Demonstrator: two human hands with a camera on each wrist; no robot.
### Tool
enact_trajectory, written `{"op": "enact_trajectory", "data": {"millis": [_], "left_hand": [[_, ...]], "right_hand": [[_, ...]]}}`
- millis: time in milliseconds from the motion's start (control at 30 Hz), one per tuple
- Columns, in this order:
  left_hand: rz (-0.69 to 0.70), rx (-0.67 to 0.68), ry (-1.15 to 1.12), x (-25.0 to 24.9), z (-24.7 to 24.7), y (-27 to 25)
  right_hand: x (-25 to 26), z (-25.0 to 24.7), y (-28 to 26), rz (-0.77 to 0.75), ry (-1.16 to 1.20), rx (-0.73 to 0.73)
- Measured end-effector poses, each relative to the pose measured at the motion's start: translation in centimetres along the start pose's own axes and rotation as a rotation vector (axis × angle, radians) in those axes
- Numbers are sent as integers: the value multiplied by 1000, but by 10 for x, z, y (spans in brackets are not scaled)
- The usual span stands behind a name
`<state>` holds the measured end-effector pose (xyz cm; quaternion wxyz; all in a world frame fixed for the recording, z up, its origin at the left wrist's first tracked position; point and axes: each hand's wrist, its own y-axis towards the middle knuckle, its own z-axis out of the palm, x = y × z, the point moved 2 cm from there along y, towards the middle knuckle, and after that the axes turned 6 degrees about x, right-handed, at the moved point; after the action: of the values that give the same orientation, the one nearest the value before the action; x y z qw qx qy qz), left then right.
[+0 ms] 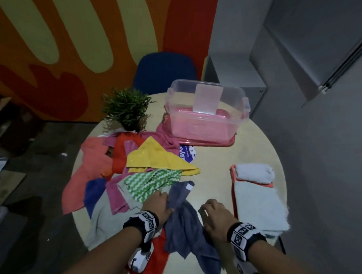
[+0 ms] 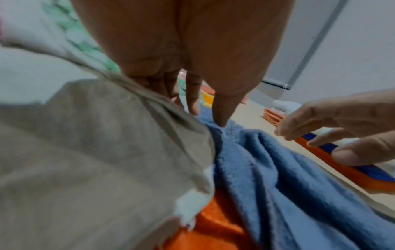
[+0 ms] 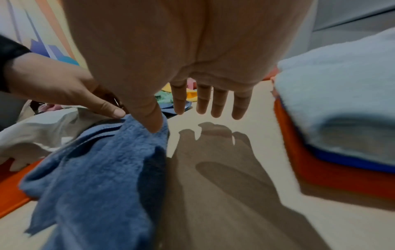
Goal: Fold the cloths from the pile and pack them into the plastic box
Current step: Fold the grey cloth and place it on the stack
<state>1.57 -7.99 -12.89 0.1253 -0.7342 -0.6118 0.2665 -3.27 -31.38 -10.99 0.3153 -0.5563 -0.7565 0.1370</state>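
A crumpled blue-grey cloth (image 1: 185, 225) lies at the near edge of the round table (image 1: 212, 164), part of it hanging over the front. My left hand (image 1: 165, 200) rests on its upper left part, with straight fingertips (image 2: 192, 108) touching the fabric. My right hand (image 1: 210, 209) hovers just right of the cloth with fingers spread, its thumb (image 3: 153, 125) touching the cloth's edge (image 3: 102, 169). The pile of loose cloths (image 1: 146, 162) covers the table's left half. The clear plastic box (image 1: 207, 125) stands at the far side on a pink lid.
A stack of folded cloths (image 1: 259, 207) sits at the right edge, with a rolled white towel (image 1: 254, 173) behind it. A potted plant (image 1: 125, 110) stands at the back left. A blue chair (image 1: 166, 70) is behind the table. Bare tabletop shows between the pile and the stack.
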Motion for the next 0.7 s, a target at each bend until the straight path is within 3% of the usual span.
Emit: {"op": "enact_trajectory", "data": {"millis": [133,267,367,500,633,700], "left_hand": [[19,40,106,-3,8,3],[46,16,111,-11,5,4],[108,30,-220,-14,-4,2],[234,74,-666,-19,-14,-5],[185,127,-1100,-26,-30,-7],[186,123,-1131,-27,-39,-8]], "right_hand": [[21,8,15,55,115,50],[28,10,19,58,112,-10],[33,-3,22,124,212,-103],[40,-24,23,227,566,-169],[39,-30,24,226,804,-253],[43,-39,24,184,911,-290]]}}
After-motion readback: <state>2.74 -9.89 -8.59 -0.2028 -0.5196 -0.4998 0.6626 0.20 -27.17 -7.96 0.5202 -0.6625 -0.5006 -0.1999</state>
